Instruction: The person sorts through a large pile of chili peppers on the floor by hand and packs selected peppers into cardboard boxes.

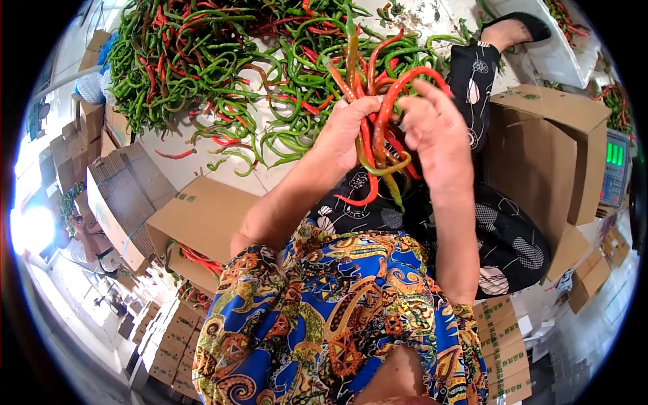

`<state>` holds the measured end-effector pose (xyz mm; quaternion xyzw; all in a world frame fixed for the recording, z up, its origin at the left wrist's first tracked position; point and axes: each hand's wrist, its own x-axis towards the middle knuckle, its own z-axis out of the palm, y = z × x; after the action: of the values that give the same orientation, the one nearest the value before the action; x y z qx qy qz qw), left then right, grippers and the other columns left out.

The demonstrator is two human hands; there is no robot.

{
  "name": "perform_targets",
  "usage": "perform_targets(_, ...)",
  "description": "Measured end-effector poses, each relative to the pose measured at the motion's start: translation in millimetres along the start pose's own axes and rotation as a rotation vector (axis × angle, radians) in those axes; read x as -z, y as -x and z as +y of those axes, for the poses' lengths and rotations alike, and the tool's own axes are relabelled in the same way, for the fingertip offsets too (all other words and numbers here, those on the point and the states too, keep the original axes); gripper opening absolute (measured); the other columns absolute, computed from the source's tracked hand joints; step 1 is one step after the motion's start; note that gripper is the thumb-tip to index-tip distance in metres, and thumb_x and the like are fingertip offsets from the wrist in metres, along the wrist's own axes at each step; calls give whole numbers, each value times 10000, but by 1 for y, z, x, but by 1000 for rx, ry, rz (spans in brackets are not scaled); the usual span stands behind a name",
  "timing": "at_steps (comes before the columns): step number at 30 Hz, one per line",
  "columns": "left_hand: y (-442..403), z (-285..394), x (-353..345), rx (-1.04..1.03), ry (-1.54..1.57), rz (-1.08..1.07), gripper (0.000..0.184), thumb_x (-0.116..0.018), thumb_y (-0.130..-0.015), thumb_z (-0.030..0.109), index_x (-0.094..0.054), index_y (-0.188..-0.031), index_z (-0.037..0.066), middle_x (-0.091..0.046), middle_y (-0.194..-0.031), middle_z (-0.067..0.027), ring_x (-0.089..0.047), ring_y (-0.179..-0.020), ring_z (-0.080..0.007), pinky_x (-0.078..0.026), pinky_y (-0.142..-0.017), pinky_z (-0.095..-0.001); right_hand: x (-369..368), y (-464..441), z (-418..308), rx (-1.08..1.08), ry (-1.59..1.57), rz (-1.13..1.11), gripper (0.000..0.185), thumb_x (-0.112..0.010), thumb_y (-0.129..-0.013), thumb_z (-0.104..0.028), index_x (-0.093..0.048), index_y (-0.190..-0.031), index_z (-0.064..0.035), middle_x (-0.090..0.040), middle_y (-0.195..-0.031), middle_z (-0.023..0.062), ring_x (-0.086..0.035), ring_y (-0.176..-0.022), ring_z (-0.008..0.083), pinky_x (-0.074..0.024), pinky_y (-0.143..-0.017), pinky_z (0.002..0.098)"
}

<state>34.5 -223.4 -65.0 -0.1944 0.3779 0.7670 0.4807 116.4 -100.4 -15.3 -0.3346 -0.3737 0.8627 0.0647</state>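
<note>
A bunch of long red, orange and green chili peppers (382, 135) hangs from my left hand (347, 128), whose thumb and fingers are wrapped round it. My right hand (435, 128) is at the right side of the bunch, with its forefinger raised beside a curved red pepper. Its other fingers are bent and slightly blurred, and whether they grip a pepper is hard to make out. Beyond both hands lies a large pile of green and red chili peppers (182, 61), with loose ones scattered on the pale floor (196, 152).
An open carton (533, 162) stands at the right, near a scale with a green display (615, 155). Another carton (202, 212) with red peppers sits at the left. Flattened cardboard (128, 202) and stacked boxes (169, 344) are farther left. Another person (91, 250) is at the far left.
</note>
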Motion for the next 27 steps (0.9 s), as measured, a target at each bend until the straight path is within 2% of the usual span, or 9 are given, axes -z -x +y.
perform_targets(4, 6, -5, 4, 3, -20, 3, 164, -522, -915, 142, -607, -949, 5, -633, -760, -65, -624, -639, -161, -527, -531, -293, -24, 28, 15, 223, 961, 77, 266, -743, -733, -106, -616, -947, -11, -609, -727, 66, -597, -608, 134, -482, -566, 274)
perform_targets(6, 13, -6, -5, -44, -166, 11, 145, -532, -911, 143, -610, -872, 27, -600, -693, -30, -577, -587, -126, -473, -494, -269, -23, 24, 17, 280, 1043, 93, 190, -733, -758, -133, -622, -839, -2, -608, -672, 8, -508, -570, 72, -456, -554, 246)
perform_targets(7, 15, -8, -8, -38, -233, 44, 138, -537, -903, 124, -604, -815, 40, -576, -651, -13, -543, -565, -102, -441, -498, -258, -19, 22, 12, 262, 1001, 72, 196, -690, -748, -165, -594, -821, -11, -583, -685, 144, -565, -556, 206, -471, -550, 326)
perform_targets(13, 18, 7, -9, -31, -148, -25, 285, -592, -882, 156, -563, -1122, 7, -624, -811, -75, -624, -653, -162, -550, -619, -277, -5, 50, -86, -150, 425, -135, 189, -590, -894, -231, -579, -933, -46, -563, -726, -10, -435, -537, 26, -329, -466, 188)
perform_targets(16, 12, 6, 1, -31, -137, -7, 231, -602, -874, 147, -557, -1062, 21, -593, -766, -58, -601, -678, -160, -531, -610, -281, 19, 45, -171, 315, 364, 121, 246, -552, -911, -272, -615, -962, -40, -559, -731, -32, -404, -487, 13, -260, -404, 155)
perform_targets(19, 15, 9, -4, -29, -123, -45, 173, -588, -914, 236, -541, -948, 74, -571, -762, -34, -560, -694, -143, -479, -610, -269, 69, 7, -280, 701, 410, 263, 306, -548, -922, -331, -620, -1003, -44, -589, -763, -17, -492, -634, 56, -407, -597, 223)
perform_targets(20, 20, 11, -11, -35, -85, -50, 181, -589, -915, 251, -543, -945, 77, -570, -769, -27, -559, -702, -144, -477, -617, -270, 60, 8, -296, 771, 428, 561, 329, -546, -927, -352, -613, -1021, -44, -626, -820, 8, -524, -703, 84, -430, -675, 257)
perform_targets(24, 30, 23, -28, -7, 131, -286, 249, -611, -900, 260, -495, -1081, 134, -458, -782, 33, -483, -702, -118, -440, -630, -276, 75, 12, -255, 716, 721, 498, 351, -509, -955, -352, -603, -1074, -35, -639, -977, 35, -558, -794, 105, -445, -668, 261)
perform_targets(27, 15, 26, -23, 5, 398, -601, 433, -566, -898, 220, -427, -1293, 110, -471, -782, 0, -475, -681, -130, -421, -643, -286, 55, 13, -149, 305, 630, 29, 411, -456, -984, -360, -589, -1158, -11, -639, -1046, 53, -588, -936, 134, -475, -758, 293)
